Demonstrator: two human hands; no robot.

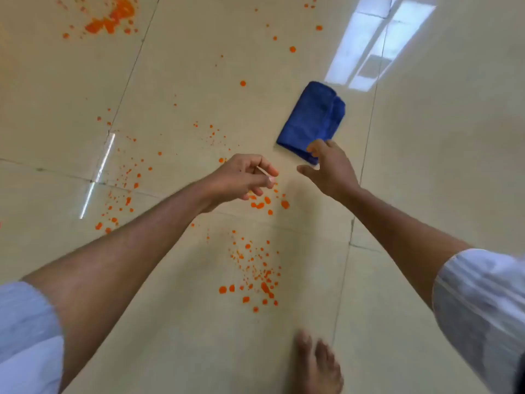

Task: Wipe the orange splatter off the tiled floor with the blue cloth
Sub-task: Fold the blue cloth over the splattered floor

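A folded blue cloth (311, 120) lies flat on the beige tiled floor (181, 75), right of centre. My right hand (329, 166) hovers over the cloth's near corner with fingers spread, holding nothing. My left hand (244, 177) is loosely curled to the left of it, above the floor, with a thin pale stick-like thing between its fingers. Orange splatter is scattered widely: a dense patch at the top left (110, 18), drops below my left hand (264, 204), a cluster near the bottom centre (255, 277), and specks at the left (119, 194).
A bare foot (315, 365) stands at the bottom edge, just below the nearest splatter cluster. Dark grout lines cross the tiles. A bright window reflection (369, 44) glares on the floor at the top right. The tiles to the right carry no splatter.
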